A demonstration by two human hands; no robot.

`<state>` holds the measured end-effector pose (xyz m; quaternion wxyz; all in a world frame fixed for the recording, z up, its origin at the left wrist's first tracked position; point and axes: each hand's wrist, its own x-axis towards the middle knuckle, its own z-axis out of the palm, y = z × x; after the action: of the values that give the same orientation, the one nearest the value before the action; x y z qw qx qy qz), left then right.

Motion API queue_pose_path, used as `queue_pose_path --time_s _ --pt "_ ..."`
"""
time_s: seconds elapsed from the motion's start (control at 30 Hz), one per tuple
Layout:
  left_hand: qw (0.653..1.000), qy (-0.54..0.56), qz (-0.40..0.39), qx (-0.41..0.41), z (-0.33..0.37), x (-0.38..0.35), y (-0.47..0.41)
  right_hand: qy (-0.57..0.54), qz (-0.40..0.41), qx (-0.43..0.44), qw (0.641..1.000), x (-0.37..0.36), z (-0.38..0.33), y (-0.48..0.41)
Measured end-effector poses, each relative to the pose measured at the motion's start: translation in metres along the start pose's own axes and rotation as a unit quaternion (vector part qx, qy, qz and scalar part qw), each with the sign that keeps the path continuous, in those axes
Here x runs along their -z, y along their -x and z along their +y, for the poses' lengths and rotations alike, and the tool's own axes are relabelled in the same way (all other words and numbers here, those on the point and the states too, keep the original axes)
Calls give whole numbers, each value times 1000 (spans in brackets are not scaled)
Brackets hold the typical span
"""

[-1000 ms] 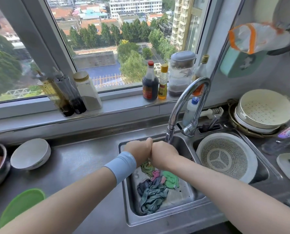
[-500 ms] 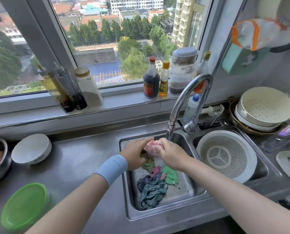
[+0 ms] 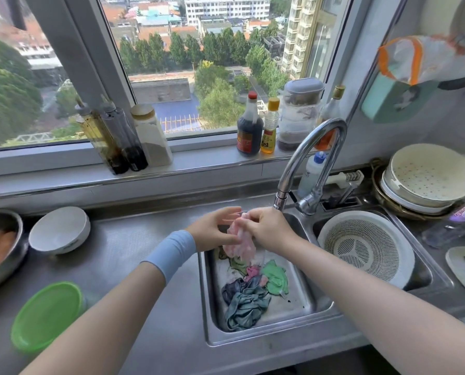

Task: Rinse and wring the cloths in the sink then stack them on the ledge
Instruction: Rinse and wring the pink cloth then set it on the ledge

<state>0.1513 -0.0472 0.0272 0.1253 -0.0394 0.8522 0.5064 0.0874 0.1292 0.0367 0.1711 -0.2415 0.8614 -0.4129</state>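
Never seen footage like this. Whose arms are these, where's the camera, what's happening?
No machine here: a person works bare-handed, and one camera worn on the head looks down at the hands. The right hand grips a pink cloth over the sink, near the tap; the left hand touches it with fairly straight fingers. More crumpled cloths lie in the basin below. A white colander sits in the neighbouring basin; a white bowl and a green lid rest on the steel counter.

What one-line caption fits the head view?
Right hand grips a pink cloth over the sink, left hand touching it, other crumpled cloths lying inside.
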Motion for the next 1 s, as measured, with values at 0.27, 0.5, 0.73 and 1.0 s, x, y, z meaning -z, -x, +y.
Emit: queue_pose_path --time_s 0.27,0.5,0.73,1.0 --pt "996 -77 55 0 12 38 0 -151 -32 -11 988 8 -36 -20" --pt "992 95 65 60 5 56 14 112 -238 -78 962 34 -43 -32" --pt "949 297 14 105 3 46 25 -252 -147 -130 948 8 -37 -42" --pt "947 253 143 138 -7 49 16 -368 -157 -111 910 -11 -36 -37"
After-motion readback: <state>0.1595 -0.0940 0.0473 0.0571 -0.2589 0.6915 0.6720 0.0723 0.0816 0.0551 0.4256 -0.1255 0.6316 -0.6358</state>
